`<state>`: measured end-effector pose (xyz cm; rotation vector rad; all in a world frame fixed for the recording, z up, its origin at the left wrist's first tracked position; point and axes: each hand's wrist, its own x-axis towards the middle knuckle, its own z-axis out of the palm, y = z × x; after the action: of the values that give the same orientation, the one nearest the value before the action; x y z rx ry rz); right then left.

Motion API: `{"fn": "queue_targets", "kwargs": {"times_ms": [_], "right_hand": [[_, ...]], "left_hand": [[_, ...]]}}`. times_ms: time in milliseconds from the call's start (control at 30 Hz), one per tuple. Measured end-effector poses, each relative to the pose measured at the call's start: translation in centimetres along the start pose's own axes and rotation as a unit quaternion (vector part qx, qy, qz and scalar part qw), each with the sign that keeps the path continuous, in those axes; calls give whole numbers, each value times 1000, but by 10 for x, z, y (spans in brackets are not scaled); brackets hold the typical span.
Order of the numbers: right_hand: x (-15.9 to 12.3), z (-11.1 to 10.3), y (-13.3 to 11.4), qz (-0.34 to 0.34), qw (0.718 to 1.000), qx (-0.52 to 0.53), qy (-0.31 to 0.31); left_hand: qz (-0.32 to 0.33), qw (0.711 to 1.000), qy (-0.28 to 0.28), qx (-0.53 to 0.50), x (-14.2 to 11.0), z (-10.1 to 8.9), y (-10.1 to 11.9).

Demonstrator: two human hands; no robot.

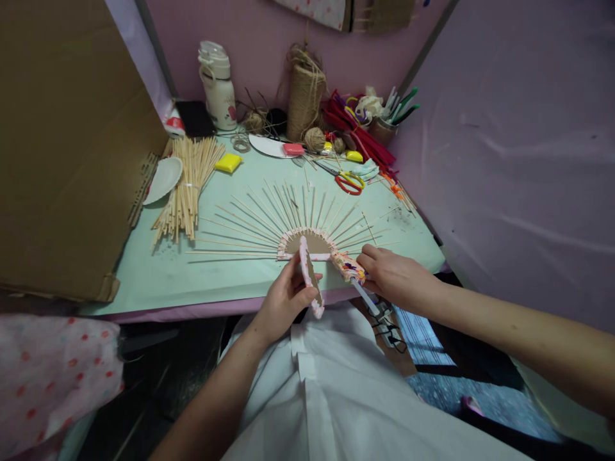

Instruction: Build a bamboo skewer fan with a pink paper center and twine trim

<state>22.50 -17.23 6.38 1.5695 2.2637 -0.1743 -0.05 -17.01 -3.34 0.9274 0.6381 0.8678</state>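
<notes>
Many thin sticks (230, 254) radiate from a flat half-disc (317, 242) on the pale green surface (158, 282), probably spread that way so each has its own even gap. Just in front of it, near the surface's front edge, my left hand (283, 304) pinches a cloth-rimmed cardboard piece (305, 266) between thumb and fingers. I hold it tipped up on its edge, seemingly so its bare brown face looks right, toward the glue gun (346, 266). Its long axis runs from over the flat half-disc back toward my body, the near end slanting slightly right. My right hand (391, 274) is closed around the glue gun, though I cannot tell whether a finger presses the trigger. The nozzle points forward and left, just beside the raised piece, while a translucent glue stick (366, 297) juts out behind, toward me and rightward, likely leaving the nozzle end unobstructed.
</notes>
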Motion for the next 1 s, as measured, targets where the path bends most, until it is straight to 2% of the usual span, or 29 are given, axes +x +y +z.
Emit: {"fn": "queue_targets", "kwargs": {"times_ms": [200, 300, 433, 533, 633, 800, 1000], "right_hand": [[-5, -2, -15, 9, 996, -84, -13], [-6, 0, -14, 12, 997, -81, -2], [-3, 3, 5, 15, 997, 66, 36], [0, 4, 25, 7, 978, 197, 67], [0, 4, 37, 27, 958, 282, 52], [-1, 4, 37, 22, 938, 344, 30], [3, 6, 34, 29, 934, 355, 24]], "left_hand": [[8, 1000, -4, 4, 0, 0, 1], [12, 1000, -1, 8, 0, 0, 1], [6, 1000, -1, 12, -1, 0, 1], [1, 1000, -4, 11, -1, 1, 2], [5, 1000, -5, 11, -1, 1, 1], [6, 1000, 2, 14, 0, 0, 0], [4, 1000, 1, 11, 0, 1, 1]]}}
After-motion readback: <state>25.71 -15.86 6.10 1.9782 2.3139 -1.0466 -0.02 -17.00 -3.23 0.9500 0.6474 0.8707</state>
